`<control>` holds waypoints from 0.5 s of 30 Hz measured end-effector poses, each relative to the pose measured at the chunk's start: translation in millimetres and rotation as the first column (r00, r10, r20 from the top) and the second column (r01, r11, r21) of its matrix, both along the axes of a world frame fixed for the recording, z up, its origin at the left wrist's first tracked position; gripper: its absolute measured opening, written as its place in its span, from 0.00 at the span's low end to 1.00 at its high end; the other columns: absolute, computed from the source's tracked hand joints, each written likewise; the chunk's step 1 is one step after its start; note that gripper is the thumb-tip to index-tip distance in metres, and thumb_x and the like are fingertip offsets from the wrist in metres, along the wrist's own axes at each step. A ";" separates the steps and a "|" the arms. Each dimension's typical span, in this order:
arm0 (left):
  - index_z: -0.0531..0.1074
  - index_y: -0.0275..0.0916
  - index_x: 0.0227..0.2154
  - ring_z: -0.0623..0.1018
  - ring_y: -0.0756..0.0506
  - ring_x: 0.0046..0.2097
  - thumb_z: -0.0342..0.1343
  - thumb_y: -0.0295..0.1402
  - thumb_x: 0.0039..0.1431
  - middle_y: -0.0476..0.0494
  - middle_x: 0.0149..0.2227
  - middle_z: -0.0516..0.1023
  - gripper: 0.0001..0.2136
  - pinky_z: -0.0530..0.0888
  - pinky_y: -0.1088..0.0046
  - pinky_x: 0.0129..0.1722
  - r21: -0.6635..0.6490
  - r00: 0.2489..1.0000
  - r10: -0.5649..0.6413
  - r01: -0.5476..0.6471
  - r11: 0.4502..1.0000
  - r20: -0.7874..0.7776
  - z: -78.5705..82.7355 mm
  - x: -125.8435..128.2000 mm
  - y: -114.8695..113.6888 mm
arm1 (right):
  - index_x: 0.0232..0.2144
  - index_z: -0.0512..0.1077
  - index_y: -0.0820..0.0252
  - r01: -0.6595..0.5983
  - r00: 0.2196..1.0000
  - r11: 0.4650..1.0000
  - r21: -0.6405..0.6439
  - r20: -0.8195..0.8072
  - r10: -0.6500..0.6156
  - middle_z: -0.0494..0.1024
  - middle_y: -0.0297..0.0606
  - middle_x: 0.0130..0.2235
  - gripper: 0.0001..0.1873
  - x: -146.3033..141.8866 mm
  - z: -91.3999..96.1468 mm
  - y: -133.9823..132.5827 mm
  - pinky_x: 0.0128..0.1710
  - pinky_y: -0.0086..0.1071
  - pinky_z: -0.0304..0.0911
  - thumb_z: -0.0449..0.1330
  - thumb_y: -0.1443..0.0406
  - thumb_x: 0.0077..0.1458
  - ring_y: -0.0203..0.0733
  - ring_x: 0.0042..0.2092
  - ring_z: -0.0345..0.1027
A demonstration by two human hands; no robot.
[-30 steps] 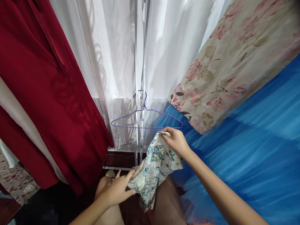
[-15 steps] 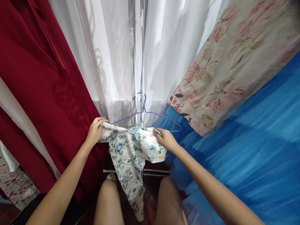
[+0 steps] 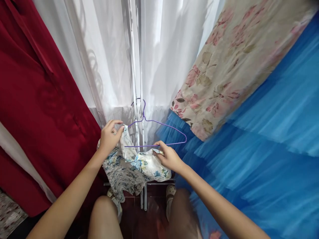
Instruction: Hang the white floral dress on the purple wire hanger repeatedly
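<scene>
The left hand (image 3: 109,136) and right hand (image 3: 170,157) each pinch an edge of a floral garment (image 3: 151,165). Just beyond them hangs a purple hanger (image 3: 144,117), its left end hidden.

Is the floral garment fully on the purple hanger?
Not fully: the purple hanger has a bare right end outside the floral garment; left end hidden, cannot tell.

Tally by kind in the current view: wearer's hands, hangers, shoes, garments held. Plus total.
Hands: 2 (left hand, right hand)
Purple hanger: 1
Shoes: 2
Held floral garment: 1
Total: 6
</scene>
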State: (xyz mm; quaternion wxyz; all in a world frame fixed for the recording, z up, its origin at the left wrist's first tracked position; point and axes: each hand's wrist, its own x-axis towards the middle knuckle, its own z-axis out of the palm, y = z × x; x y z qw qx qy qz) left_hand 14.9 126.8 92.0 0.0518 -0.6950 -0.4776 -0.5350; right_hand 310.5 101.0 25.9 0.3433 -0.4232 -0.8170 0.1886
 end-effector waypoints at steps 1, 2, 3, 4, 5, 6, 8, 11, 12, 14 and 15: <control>0.76 0.39 0.39 0.69 0.51 0.26 0.57 0.36 0.60 0.46 0.38 0.77 0.08 0.69 0.75 0.31 -0.008 1.000 -0.001 0.001 1.000 0.010 -2.3 -4.2 -0.6 | 0.58 0.61 0.56 -0.005 1.000 1.000 0.007 -0.021 0.005 0.74 0.31 0.28 0.29 8.8 0.9 -4.4 0.31 0.30 0.57 0.55 0.70 0.53 0.40 0.28 0.67; 0.76 0.39 0.36 0.69 0.51 0.26 0.57 0.37 0.60 0.46 0.35 0.76 0.08 0.69 0.75 0.30 -0.022 1.000 -0.006 0.006 1.000 0.016 -5.1 -9.0 -0.5 | 0.63 0.54 0.57 0.010 0.999 1.000 0.019 -0.047 -0.009 0.73 0.29 0.27 0.37 18.7 1.9 -7.4 0.30 0.30 0.57 0.55 0.71 0.50 0.40 0.27 0.65; 0.76 0.38 0.34 0.71 0.50 0.28 0.57 0.37 0.60 0.46 0.34 0.76 0.08 0.69 0.75 0.30 -0.037 1.000 -0.014 0.014 0.999 0.021 -8.1 -13.4 0.1 | 0.67 0.47 0.57 0.044 0.996 0.998 0.036 -0.075 -0.041 0.72 0.28 0.27 0.44 29.0 3.2 -8.8 0.30 0.30 0.58 0.55 0.72 0.48 0.40 0.27 0.65; 0.76 0.38 0.32 0.72 0.49 0.30 0.56 0.38 0.61 0.46 0.32 0.76 0.09 0.69 0.75 0.31 -0.050 0.999 -0.023 0.024 0.998 0.026 -10.9 -16.9 0.8 | 0.69 0.41 0.57 0.091 0.991 0.994 0.053 -0.101 -0.086 0.72 0.28 0.28 0.49 39.1 5.1 -8.0 0.30 0.30 0.59 0.56 0.72 0.47 0.40 0.27 0.65; 0.76 0.38 0.32 0.74 0.48 0.31 0.56 0.38 0.61 0.46 0.32 0.77 0.10 0.70 0.75 0.32 -0.063 0.999 -0.033 0.035 0.997 0.030 -13.2 -19.1 1.3 | 0.70 0.37 0.57 0.149 0.983 0.987 0.062 -0.116 -0.141 0.72 0.29 0.29 0.52 48.2 7.9 -4.9 0.31 0.30 0.60 0.56 0.71 0.47 0.40 0.28 0.65; 0.77 0.38 0.32 0.75 0.48 0.32 0.55 0.39 0.61 0.46 0.31 0.77 0.10 0.70 0.74 0.33 -0.073 0.999 -0.042 0.044 0.996 0.031 -14.9 -20.1 1.4 | 0.70 0.35 0.58 0.205 0.974 0.977 0.058 -0.111 -0.198 0.73 0.29 0.29 0.53 56.0 11.8 0.3 0.31 0.30 0.61 0.57 0.70 0.47 0.41 0.28 0.66; 0.76 0.38 0.32 0.75 0.47 0.32 0.55 0.39 0.61 0.47 0.31 0.78 0.10 0.71 0.74 0.34 -0.078 0.999 -0.044 0.045 0.996 0.015 -16.0 -20.0 0.0 | 0.71 0.36 0.63 0.286 0.958 0.958 0.024 -0.040 -0.285 0.75 0.32 0.29 0.53 66.4 23.8 14.3 0.30 0.31 0.61 0.58 0.68 0.48 0.42 0.29 0.68; 0.76 0.39 0.32 0.76 0.47 0.34 0.54 0.39 0.62 0.47 0.31 0.78 0.11 0.71 0.73 0.38 -0.059 1.000 -0.001 -0.001 0.998 -0.026 -13.8 -23.8 -4.8 | 0.63 0.63 0.70 0.302 0.944 0.953 0.011 0.133 -0.300 0.78 0.40 0.29 0.38 71.8 52.4 30.7 0.31 0.33 0.61 0.59 0.68 0.47 0.46 0.31 0.70; 0.76 0.39 0.33 0.76 0.46 0.35 0.54 0.40 0.63 0.46 0.33 0.78 0.11 0.71 0.73 0.39 -0.064 0.999 0.017 -0.019 0.998 -0.029 -13.1 -27.8 -6.7 | 0.54 0.73 0.69 0.267 0.947 0.964 0.007 0.186 -0.263 0.78 0.41 0.29 0.28 72.7 63.5 31.6 0.31 0.33 0.61 0.59 0.68 0.48 0.46 0.31 0.70; 0.76 0.40 0.37 0.77 0.45 0.40 0.53 0.40 0.63 0.46 0.38 0.79 0.11 0.71 0.71 0.44 -0.112 1.000 0.024 -0.025 0.993 -0.017 -13.1 -39.4 -10.2 | 0.33 0.79 0.64 0.141 0.963 0.987 -0.078 0.242 -0.119 0.77 0.39 0.26 0.11 76.4 84.4 25.6 0.29 0.32 0.59 0.58 0.67 0.50 0.43 0.29 0.68; 0.76 0.40 0.40 0.77 0.44 0.44 0.53 0.41 0.63 0.45 0.41 0.79 0.12 0.71 0.70 0.48 -0.143 1.000 0.007 -0.007 0.990 -0.004 -14.2 -45.9 -11.7 | 0.27 0.78 0.62 0.053 0.973 0.984 -0.173 0.229 -0.013 0.76 0.37 0.23 0.08 79.4 92.5 20.0 0.27 0.31 0.58 0.58 0.66 0.51 0.41 0.27 0.66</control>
